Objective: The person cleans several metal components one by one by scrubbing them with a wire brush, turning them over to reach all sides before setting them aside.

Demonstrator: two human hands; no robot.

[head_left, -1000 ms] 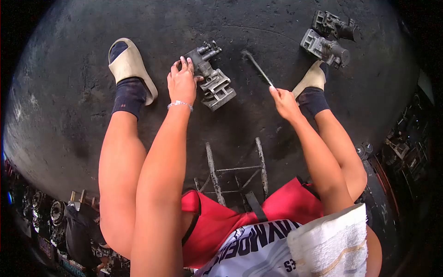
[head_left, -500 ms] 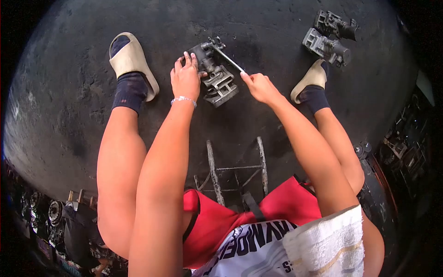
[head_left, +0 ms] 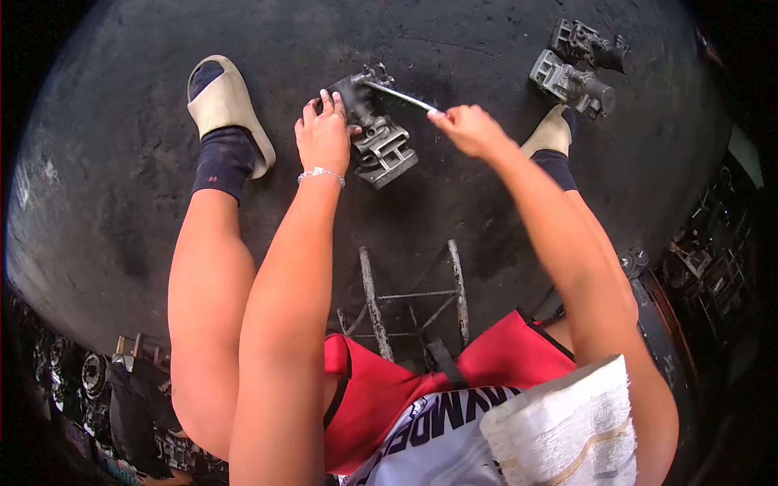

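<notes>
Head view: the metal part (head_left: 385, 150) lies on the dark floor (head_left: 121, 202) between the feet, with the left hand (head_left: 322, 142) closed over its upper end. The right hand (head_left: 468, 130) pinches a thin rod (head_left: 401, 95) whose far tip meets the part's top. The part is judged heavy, rigid and probably greasy, so it is best gripped around its blocky body, not its small protrusions.

Left hand (head_left: 323, 139) steadies a grimy metal part (head_left: 374, 130) on the floor while right hand (head_left: 468, 130) holds a thin tool (head_left: 401, 96) to it
</notes>
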